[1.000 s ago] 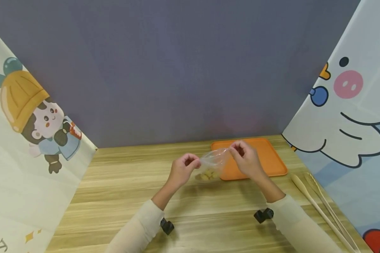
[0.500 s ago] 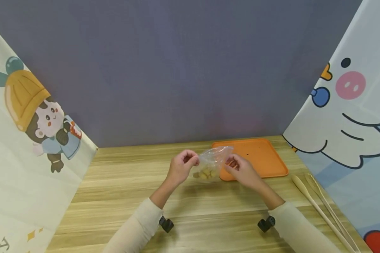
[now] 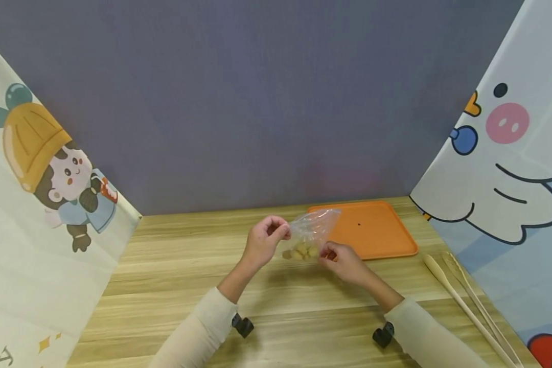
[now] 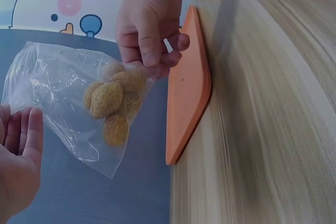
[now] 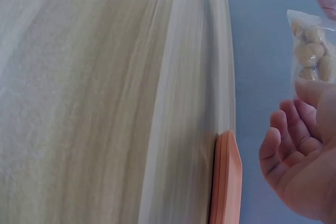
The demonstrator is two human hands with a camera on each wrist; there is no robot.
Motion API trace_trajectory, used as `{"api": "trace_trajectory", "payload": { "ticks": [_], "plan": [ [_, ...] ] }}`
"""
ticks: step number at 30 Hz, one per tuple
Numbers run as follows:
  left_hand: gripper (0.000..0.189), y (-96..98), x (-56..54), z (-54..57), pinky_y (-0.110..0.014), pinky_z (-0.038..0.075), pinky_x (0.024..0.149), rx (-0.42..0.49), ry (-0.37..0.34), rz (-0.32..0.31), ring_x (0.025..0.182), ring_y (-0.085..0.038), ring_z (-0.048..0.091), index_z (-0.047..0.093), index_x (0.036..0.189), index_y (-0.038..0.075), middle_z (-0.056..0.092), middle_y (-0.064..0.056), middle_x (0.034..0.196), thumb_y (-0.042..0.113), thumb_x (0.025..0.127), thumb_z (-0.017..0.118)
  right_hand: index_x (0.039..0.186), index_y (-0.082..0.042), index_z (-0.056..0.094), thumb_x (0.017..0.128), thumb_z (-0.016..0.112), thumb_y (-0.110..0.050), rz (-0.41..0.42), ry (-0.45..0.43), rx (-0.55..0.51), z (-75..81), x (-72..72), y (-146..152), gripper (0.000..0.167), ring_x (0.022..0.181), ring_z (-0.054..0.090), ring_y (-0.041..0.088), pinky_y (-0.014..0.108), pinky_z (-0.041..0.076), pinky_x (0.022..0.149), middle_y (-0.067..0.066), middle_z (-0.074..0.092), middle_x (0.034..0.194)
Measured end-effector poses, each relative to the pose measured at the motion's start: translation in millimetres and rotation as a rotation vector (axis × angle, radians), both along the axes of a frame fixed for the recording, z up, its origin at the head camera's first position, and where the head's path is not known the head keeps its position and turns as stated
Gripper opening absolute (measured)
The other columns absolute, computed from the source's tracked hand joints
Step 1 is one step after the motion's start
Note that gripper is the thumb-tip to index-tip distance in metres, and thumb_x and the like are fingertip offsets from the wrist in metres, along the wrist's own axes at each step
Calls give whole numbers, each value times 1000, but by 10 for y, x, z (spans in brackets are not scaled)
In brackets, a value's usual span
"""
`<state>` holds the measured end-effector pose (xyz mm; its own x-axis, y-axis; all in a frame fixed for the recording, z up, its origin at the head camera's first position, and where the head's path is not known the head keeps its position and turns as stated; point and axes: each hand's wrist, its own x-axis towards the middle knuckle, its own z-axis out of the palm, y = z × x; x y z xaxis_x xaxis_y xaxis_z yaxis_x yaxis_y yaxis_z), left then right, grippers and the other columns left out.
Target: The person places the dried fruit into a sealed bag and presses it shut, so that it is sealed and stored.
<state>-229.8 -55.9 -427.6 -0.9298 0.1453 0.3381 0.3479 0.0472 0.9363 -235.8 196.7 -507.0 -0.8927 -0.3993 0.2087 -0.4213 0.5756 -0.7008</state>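
A clear plastic bag (image 3: 319,221) hangs above the table between both hands, tilted, with several tan, wrinkled oval pieces (image 4: 107,99) gathered at its bottom; they look like dried fruits. My left hand (image 3: 263,244) pinches the bag's left side near the top between thumb and forefinger. Down at the opposite lower corner, my right hand (image 3: 342,261) pinches the plastic beside the pieces, its other fingers loosely curled. The bag's upper right edge stands free and overlaps the orange tray (image 3: 386,232) in the head view.
That tray lies flat at the back right, with a small dark speck on it. A long wooden spoon (image 3: 441,273) and another long pale utensil (image 3: 471,294) with a ridged end lie along the table's right edge. Printed cloth walls enclose the sides.
My right hand has let go of the bag's upper right edge and moved down to its lower right corner. The left hand keeps its pinch, almost still.
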Motion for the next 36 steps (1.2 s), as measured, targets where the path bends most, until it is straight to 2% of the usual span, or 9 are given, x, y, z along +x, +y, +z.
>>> {"api": "trace_trajectory", "payload": {
  "ticks": [2, 10, 19, 25, 28, 32, 36],
  "plan": [
    [13, 2, 5, 8, -42, 64, 77, 16, -7, -9, 74, -7, 65, 63, 97, -12, 66, -31, 90, 1, 97, 65, 94, -16, 67, 93, 72, -17, 3, 11, -2, -11, -4, -6, 5, 77, 61, 5, 22, 53, 66, -5, 68, 86],
    [13, -1, 2, 19, -30, 63, 74, 26, -10, -10, 75, -7, 66, 63, 97, -12, 66, -29, 89, 1, 97, 65, 85, -19, 65, 94, 71, -16, -8, 88, 10, -36, -3, -20, 11, 74, 59, 1, 21, 53, 68, -10, 66, 79],
    [11, -91, -23, 79, -27, 61, 74, -74, 26, 31, 77, -11, 64, 65, 98, -4, 68, -21, 90, 7, 98, 65, 81, -20, 62, 93, 73, -15, 3, 127, 78, -37, 40, 23, 17, 67, 51, -1, 20, 48, 62, -12, 59, 72],
    [10, -162, -47, 167, -38, 61, 74, -126, 80, 75, 77, -10, 61, 65, 97, -1, 66, -14, 89, 8, 99, 65, 82, -18, 65, 92, 73, -12, 42, 168, 100, -114, 69, 59, 14, 64, 49, -4, 18, 47, 58, -12, 61, 71],
    [10, -190, -51, 189, -30, 60, 71, -143, 102, 88, 76, -9, 60, 65, 96, -1, 66, -12, 88, 9, 99, 65, 83, -17, 68, 92, 73, -11, 46, 176, 98, -127, 88, 55, 12, 66, 52, -5, 18, 49, 58, -11, 64, 72],
    [10, -207, -34, 200, -23, 57, 68, -154, 115, 97, 75, -9, 59, 65, 96, -1, 66, -14, 86, 8, 99, 65, 83, -19, 69, 92, 74, -14, 26, 185, 134, -146, 102, 31, 11, 66, 54, -6, 17, 49, 59, -12, 65, 74],
    [8, -212, -16, 188, -29, 59, 68, -158, 132, 105, 74, -13, 60, 64, 94, -1, 66, -16, 83, 6, 98, 65, 84, -19, 69, 92, 74, -17, 28, 185, 157, -167, 107, 23, 10, 67, 55, -6, 17, 51, 60, -12, 66, 76]
  ]
}}
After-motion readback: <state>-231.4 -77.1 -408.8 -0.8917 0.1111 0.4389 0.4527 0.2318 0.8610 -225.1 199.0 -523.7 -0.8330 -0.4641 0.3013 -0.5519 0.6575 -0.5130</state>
